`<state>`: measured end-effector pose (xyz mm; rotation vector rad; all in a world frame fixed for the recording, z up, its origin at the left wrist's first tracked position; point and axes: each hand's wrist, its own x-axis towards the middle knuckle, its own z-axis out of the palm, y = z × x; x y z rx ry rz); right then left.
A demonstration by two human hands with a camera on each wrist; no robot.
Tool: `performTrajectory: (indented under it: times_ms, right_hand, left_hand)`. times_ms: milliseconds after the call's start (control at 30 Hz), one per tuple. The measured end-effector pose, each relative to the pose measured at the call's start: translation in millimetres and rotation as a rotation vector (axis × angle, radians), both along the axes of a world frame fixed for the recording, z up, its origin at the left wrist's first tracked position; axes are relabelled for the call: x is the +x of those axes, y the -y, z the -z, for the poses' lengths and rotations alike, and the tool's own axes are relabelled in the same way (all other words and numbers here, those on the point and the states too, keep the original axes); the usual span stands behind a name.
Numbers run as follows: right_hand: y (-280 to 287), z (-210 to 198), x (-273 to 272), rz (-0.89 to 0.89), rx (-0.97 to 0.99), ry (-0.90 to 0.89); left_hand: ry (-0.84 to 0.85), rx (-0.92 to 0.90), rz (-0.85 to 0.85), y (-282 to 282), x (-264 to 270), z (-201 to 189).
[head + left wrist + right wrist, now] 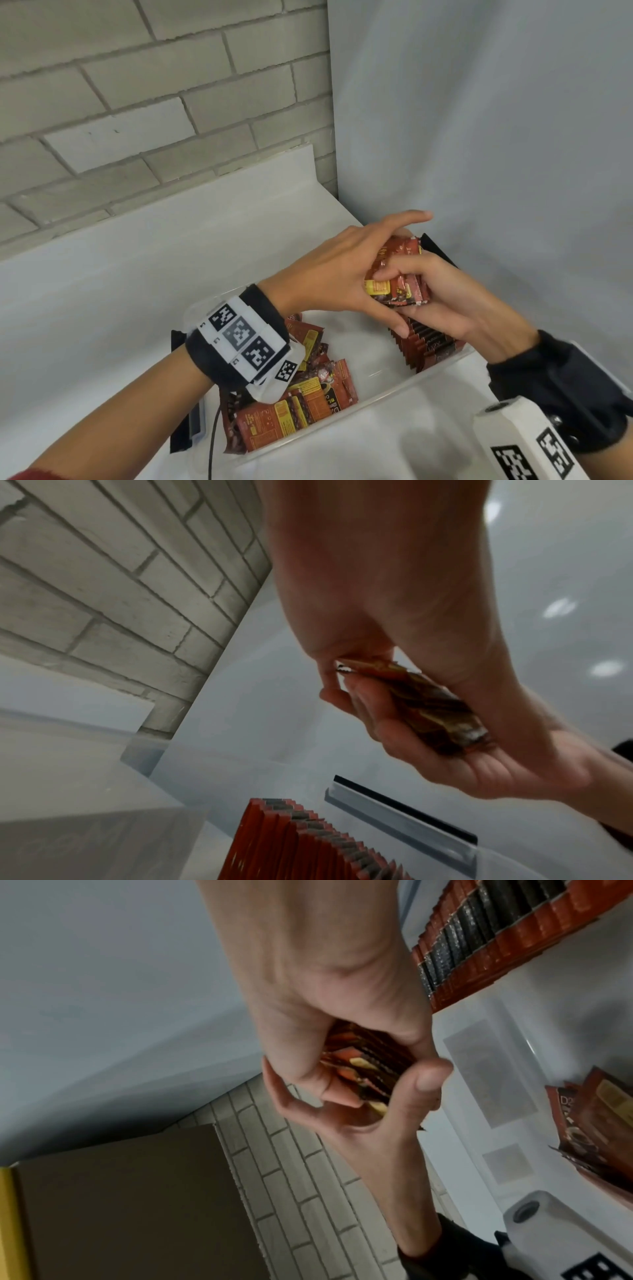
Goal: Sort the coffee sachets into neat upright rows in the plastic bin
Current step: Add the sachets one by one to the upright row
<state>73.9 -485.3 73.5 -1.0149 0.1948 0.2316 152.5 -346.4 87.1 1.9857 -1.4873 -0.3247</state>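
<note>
Here, sachets [397, 274], white counter [102, 274], brick wall [137, 85]
</note>
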Motion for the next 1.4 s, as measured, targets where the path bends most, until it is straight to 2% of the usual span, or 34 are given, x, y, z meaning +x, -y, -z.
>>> performTrajectory:
  times_ms: [133, 267, 367, 467, 633, 700, 800, 867, 933, 1067, 1200, 1267, 1400]
  right_hand:
    - [5.7, 3.5, -1.1, 0.008, -0.048, -0.006]
    - [12.8, 1.0, -2.6, 0.065, -0.039, 0.002]
    - [13.8, -0.3, -1.5, 0.081, -0.049, 0.016]
    - [13.0, -0.5, -2.2, 0.084, -0.07, 0.014]
    - [12.3, 3.2, -6.6, 0.062, 0.109, -0.061]
    - [6.8, 3.7, -0.2, 0.049, 0.136, -0.133]
    - [5.5, 5.3, 5.1, 0.107, 0.059, -0.197]
    - [3.9, 3.8, 0.0, 0.018, 0.165, -0.151]
    - [4.5, 1.2, -6.2, -0.015, 0.215, -0.108]
    - [11.3, 3.7, -5.5, 0.052, 0.193, -0.057]
    - [15.6, 4.1, -1.5, 0.16, 0.194, -0.053]
    - [15.8, 5.4, 0.6, 0.164, 0.181, -0.031]
    - [14.3, 6.2, 1.7, 0.136, 0.124, 0.019]
  left_hand:
    - [-0.25, -0.101, -0.071, -4.0, 10.1, -5.3]
    - [-0.324, -0.108, -0.202, -16.4, 23.3, -10.0]
    - [-0.517, -0.123, -0.192, -20.3, 23.7, -12.9]
    - [-0.61, -0.178, -0.223, -22.0, 23.1, -16.1]
    - [-0.641, -0.303, -0.218, -26.1, 26.3, -18.3]
    - [-0.631, -0.328, -0.144, -27.8, 25.3, -17.9]
    - [-0.655, -0.33, -0.009, -28.3, 24.1, -16.1]
    - [-0.669, -0.308, 0.026, -27.9, 24.5, -15.1]
    - [-0.631, -0.295, 0.001, -27.2, 25.1, -14.9]
    - [-0.571, -0.299, -0.126, -27.2, 25.2, -13.9]
    - [-0.719, -0.278, -0.238, -26.6, 19.8, -20.1]
    - [-0.751, -0.243, -0.235, -24.4, 16.7, -22.8]
    - [-0.682, -0.193, -0.214, -19.6, 13.8, -25.2]
